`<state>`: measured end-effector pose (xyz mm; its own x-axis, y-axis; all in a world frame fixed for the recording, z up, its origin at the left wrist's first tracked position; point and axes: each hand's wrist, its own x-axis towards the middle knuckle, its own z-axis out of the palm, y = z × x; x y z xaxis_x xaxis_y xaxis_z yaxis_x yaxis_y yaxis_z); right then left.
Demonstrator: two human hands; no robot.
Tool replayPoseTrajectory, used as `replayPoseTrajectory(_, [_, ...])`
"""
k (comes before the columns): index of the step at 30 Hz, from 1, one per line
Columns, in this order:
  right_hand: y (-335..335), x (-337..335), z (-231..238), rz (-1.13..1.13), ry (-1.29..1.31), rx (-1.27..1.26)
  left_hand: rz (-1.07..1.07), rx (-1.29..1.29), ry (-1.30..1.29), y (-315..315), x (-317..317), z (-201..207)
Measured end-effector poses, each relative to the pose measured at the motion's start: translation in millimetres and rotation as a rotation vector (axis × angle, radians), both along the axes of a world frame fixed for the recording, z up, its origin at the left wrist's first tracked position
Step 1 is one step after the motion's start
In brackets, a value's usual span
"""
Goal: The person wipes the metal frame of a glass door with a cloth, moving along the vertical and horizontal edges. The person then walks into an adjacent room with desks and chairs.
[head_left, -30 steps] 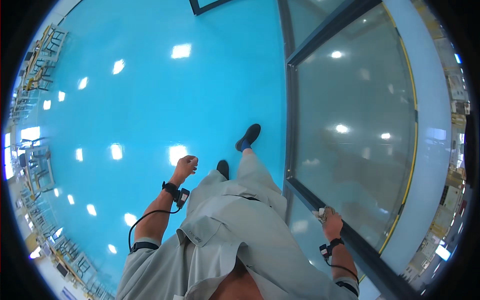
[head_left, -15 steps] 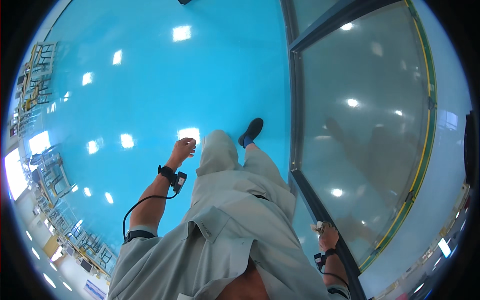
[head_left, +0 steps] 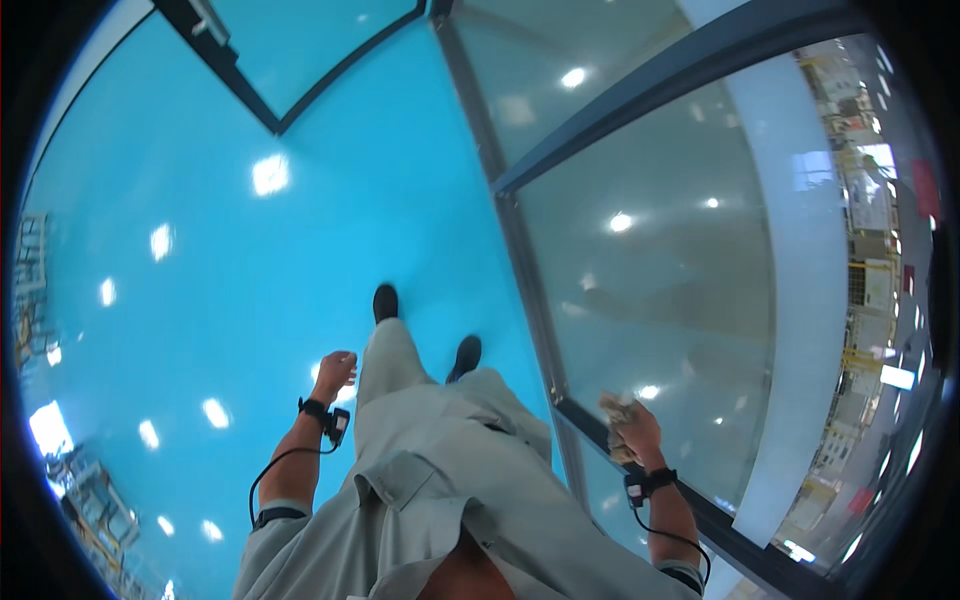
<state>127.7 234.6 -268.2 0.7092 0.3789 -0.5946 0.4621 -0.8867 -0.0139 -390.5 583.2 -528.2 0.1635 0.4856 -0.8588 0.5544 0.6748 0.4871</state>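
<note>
Cloth (head_left: 615, 408) near the window frame (head_left: 525, 270) looks soft, light, best bunched mid-fold; right hand (head_left: 642, 436) clutches it, left hand (head_left: 337, 371) half-curled, empty.

The right hand (head_left: 642, 436) gripped a crumpled brownish cloth (head_left: 614, 408) near the dark frame (head_left: 529, 290) of a glass wall (head_left: 670, 290). The left hand (head_left: 336, 372), loosely curled, hung beside the grey trousers (head_left: 395, 362). Two dark shoes (head_left: 385, 302) showed against the shiny blue floor (head_left: 220, 260).

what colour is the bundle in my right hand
The crumpled bundle in your right hand looks beige, seen in the head view.
</note>
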Motion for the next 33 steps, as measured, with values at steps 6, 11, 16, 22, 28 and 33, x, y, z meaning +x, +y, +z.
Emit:
replayPoseTrajectory(6, [197,-23,28,-0.025,0.045,0.662,-0.030,0.158,-0.033,141,15,41])
replayPoseTrajectory(11, [311,6,139,-0.151,-0.022,1.094,-0.082,0.243,-0.080,200,45,79])
replayPoseTrajectory(16, [378,51,249,-0.080,-0.263,1.404,-0.139,0.261,-0.173,219,76,80])
replayPoseTrajectory(22, [435,120,349,0.060,-0.516,1.725,-0.207,0.325,-0.245,234,140,106])
replayPoseTrajectory(28, [489,173,431,0.135,-0.900,1.848,-0.205,0.392,-0.298,249,191,136])
replayPoseTrajectory(33, [528,183,393,0.115,-1.118,1.859,-0.181,0.411,-0.314,249,223,155])
